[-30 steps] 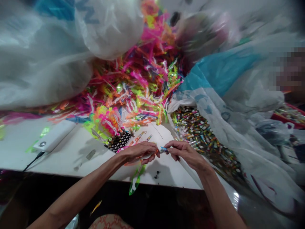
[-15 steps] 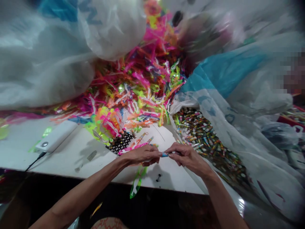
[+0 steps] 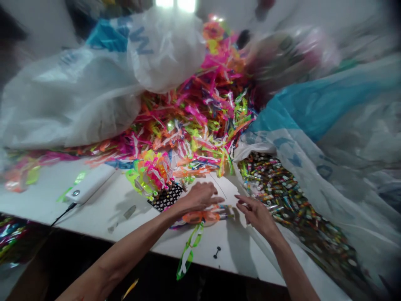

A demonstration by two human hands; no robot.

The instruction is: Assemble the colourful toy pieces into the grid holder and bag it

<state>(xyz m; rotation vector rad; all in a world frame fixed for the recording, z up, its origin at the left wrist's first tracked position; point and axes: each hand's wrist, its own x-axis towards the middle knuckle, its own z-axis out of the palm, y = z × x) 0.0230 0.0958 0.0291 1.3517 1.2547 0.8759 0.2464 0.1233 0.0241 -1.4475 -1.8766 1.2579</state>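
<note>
My left hand (image 3: 202,196) hovers above an orange translucent plastic piece (image 3: 200,216) on the white table; its fingers are bent and partly apart, and I cannot make out whether they hold anything. To its right, my right hand (image 3: 254,210) is raised over the table with fingers apart and nothing in them. Small colourful tubes (image 3: 226,211) lie between the hands. A black tray with white dots (image 3: 166,198) stands left of my left hand, with bright plastic pieces (image 3: 156,171) upright at its back. A green plastic piece (image 3: 188,253) overhangs the front edge.
A large heap of neon plastic pieces (image 3: 197,113) lies at the back. Many small printed tubes (image 3: 291,196) fill an open bag on the right. A white box with a cable (image 3: 90,184) sits at left, and a small black dumbbell-shaped part (image 3: 216,252) near the front edge.
My hands have moved apart, and the blue tube between them no longer shows there. The fingers of my right hand have opened. The view has shifted, so the table contents appear lower and further right.
</note>
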